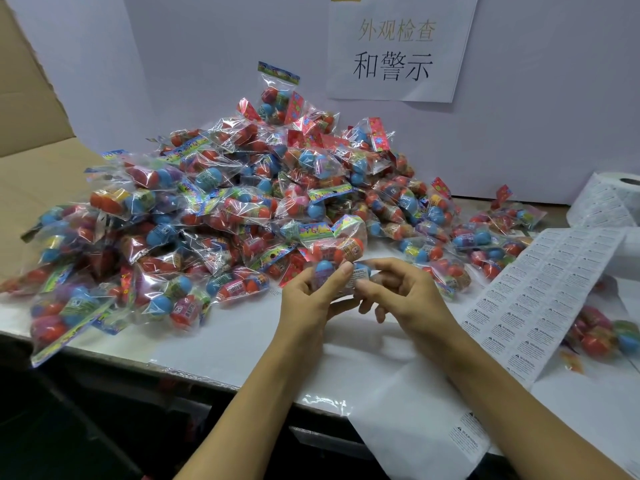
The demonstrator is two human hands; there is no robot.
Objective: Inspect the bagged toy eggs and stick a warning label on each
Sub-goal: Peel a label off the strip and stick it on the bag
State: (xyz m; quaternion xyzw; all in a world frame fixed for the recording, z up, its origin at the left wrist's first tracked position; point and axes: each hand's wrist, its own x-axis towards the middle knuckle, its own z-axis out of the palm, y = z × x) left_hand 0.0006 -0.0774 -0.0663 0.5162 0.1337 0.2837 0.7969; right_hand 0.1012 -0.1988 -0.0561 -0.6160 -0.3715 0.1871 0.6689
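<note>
Too many clear plastic bags of coloured toy eggs to count fill the frame's middle; 1 roll of white warning labels at right; 1 paper sign at top; 2 hands.

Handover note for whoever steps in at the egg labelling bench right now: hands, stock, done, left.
Left hand: grips the bag in hand from below, thumb on its front.
Right hand: fingertips pinch a warning label against that bag's front.
Stock: big pile of bagged eggs heaped behind and to the left on the white table; label sheet runs from the label roll at the right.
Done: label is on or nearly on this bag; a few bags lie right of the sheet, labelled or not I cannot tell.
Left: press the label down, set the bag aside, work through the pile.
</note>
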